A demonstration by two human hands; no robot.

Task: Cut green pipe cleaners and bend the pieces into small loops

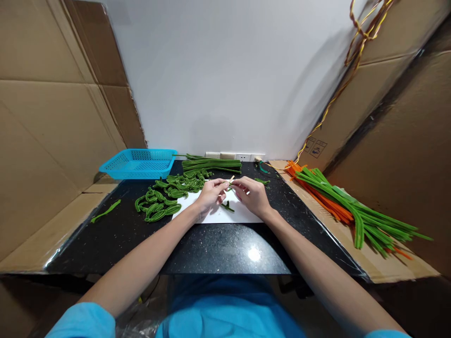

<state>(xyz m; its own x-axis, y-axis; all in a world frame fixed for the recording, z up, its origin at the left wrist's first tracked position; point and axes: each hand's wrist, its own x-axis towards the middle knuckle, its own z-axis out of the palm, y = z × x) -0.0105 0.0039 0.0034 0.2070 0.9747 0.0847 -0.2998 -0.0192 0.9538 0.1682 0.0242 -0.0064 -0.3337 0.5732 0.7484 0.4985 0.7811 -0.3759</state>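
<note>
One slim green fuzzy strip [229,188] is between the person's two hands, held just above a single white sheet [214,217] on the black speckled tabletop [232,249]. The left hand [211,193] has its thumb and forefinger closed in a narrow pinch at the strip's left side; the right hand [254,192] pinches just as narrowly from the other side. One short tan stick [231,179] pokes up between the fingertips (it's tiny from where I stand, and I can't tell which hand has it).

On the sheet, below the hands, lies one short dark green fuzzy piece [227,207]. To the left is a heap of looped green fuzzy shapes [160,204], overlapping too much to count, and one loose bright green strip [106,211] lies farther left. Behind are one bundle of straight dark green fuzzy stems [211,164] and one blue plastic lattice basket [137,164].

Two more bundles lie on cardboard at the right, one of orange fuzzy stems [327,202] partly under one of light green fuzzy stems [380,223]. Four white socket plates [243,157] line the wall.
</note>
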